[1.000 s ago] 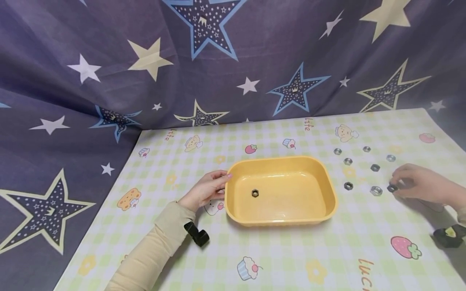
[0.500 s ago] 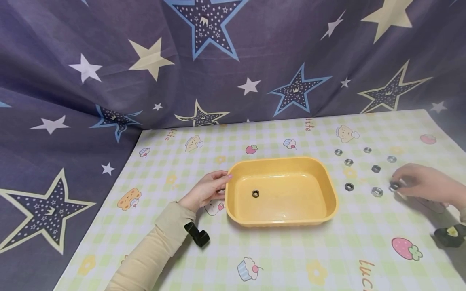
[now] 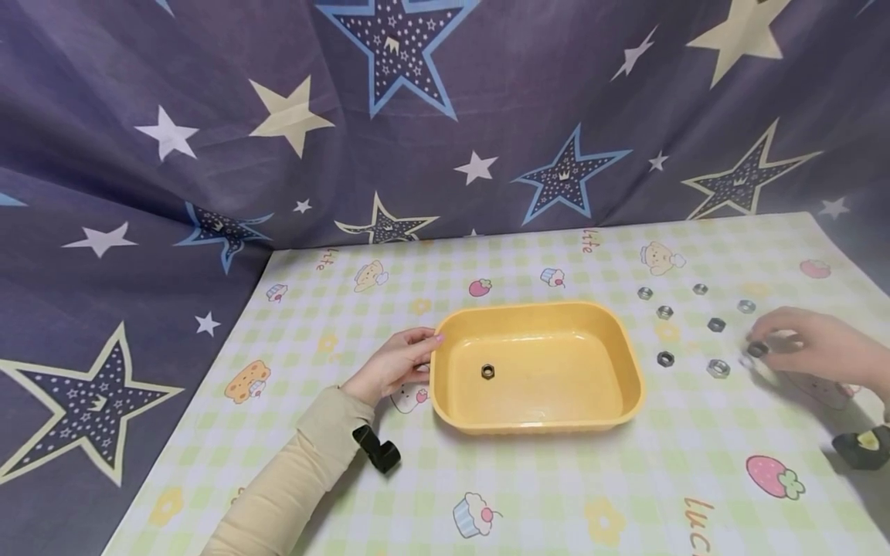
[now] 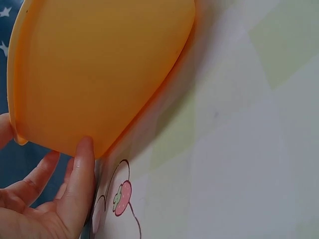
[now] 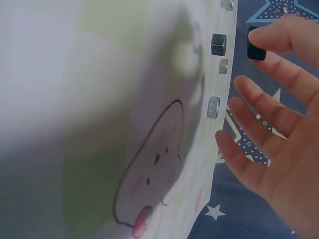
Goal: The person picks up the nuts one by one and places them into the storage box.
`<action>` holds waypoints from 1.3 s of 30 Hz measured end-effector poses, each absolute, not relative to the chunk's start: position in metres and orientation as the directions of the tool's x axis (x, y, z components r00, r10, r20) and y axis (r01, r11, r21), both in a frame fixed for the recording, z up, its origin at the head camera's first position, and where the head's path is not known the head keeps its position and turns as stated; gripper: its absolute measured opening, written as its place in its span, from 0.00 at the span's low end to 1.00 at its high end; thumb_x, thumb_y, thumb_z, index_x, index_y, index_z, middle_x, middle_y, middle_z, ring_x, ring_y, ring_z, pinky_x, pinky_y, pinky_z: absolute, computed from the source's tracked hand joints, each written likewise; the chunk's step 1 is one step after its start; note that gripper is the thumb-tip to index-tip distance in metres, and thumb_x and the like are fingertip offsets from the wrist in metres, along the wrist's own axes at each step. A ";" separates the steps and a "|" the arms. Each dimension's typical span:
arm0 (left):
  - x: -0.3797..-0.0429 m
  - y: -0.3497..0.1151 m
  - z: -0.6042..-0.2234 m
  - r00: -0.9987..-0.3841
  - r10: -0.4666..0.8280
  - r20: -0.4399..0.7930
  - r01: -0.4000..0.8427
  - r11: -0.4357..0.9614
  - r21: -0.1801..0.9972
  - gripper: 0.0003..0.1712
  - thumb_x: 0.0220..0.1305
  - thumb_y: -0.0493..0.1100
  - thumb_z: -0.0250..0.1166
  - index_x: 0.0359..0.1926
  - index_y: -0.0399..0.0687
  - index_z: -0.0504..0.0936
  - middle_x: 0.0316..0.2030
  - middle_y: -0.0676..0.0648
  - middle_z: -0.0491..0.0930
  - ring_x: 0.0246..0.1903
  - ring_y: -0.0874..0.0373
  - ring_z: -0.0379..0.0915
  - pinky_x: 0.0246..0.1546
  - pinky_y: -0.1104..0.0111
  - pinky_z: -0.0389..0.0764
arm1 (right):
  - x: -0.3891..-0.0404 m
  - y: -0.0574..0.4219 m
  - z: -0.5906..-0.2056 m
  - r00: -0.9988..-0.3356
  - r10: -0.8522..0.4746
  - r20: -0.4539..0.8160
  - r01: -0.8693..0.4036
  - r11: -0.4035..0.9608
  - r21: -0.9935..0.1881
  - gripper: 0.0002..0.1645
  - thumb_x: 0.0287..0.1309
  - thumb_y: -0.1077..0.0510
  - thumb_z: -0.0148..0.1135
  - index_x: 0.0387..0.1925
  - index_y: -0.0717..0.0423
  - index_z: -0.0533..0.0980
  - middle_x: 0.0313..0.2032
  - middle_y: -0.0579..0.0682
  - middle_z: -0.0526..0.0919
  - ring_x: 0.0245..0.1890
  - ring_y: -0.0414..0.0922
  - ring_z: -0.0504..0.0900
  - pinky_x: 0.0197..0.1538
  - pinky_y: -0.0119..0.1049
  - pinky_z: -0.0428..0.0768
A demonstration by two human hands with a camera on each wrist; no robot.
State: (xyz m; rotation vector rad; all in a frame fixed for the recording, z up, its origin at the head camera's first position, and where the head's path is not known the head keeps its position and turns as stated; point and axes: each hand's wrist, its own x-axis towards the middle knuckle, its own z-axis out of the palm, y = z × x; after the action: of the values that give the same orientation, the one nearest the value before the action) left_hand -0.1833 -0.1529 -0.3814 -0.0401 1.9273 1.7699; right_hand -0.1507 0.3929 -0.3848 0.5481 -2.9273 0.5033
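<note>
Now that the nut (image 3: 758, 350) is higher over the table (image 3: 598, 467) than a second ago, the right hand (image 3: 813, 344) holds it clear, pinched between thumb and forefinger, the other fingers spread apart. Seven loose nuts (image 3: 718, 368) lie to its left on the table, their places unchanged. Beyond them, further left, stands the tray (image 3: 556, 378), unmoved, with an inner nut (image 3: 488, 371) on its floor nearer the left end. The left hand (image 3: 396, 363) grips the tray's left side as before, thumb on the rim, fingers against the outer wall
</note>
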 end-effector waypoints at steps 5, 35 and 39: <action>-0.182 -0.153 -0.383 -0.863 0.309 -0.399 -0.367 0.157 0.917 0.23 0.71 0.45 0.53 0.59 0.33 0.66 0.37 0.50 0.77 0.34 0.63 0.77 0.41 0.65 0.83 | -0.150 0.394 -0.384 -0.915 -0.344 0.211 -0.397 0.860 -0.320 0.21 0.32 0.65 0.77 0.35 0.55 0.80 0.39 0.13 0.62 0.41 0.08 0.54 0.35 0.39 0.81; -0.184 -0.151 -0.378 -0.864 0.311 -0.396 -0.362 0.164 0.918 0.23 0.70 0.45 0.54 0.59 0.34 0.67 0.38 0.50 0.77 0.34 0.62 0.78 0.40 0.66 0.83 | -0.165 0.370 -0.350 -0.867 -0.400 0.298 -0.489 0.798 -0.353 0.23 0.32 0.71 0.74 0.35 0.55 0.78 0.42 0.13 0.63 0.44 0.09 0.58 0.41 0.08 0.62; -0.184 -0.151 -0.379 -0.864 0.309 -0.399 -0.366 0.161 0.917 0.22 0.70 0.45 0.54 0.58 0.34 0.68 0.37 0.50 0.77 0.34 0.62 0.78 0.39 0.67 0.84 | -0.170 0.361 -0.344 -0.853 -0.424 0.304 -0.512 0.793 -0.331 0.23 0.31 0.69 0.74 0.34 0.52 0.79 0.43 0.15 0.65 0.43 0.10 0.59 0.41 0.10 0.64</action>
State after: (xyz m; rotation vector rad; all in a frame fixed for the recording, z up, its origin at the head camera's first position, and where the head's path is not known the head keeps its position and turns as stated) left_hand -0.1838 -0.1509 -0.3790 -0.0543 1.9388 1.7533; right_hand -0.1700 0.3614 -0.3438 0.7325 -2.7682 0.6014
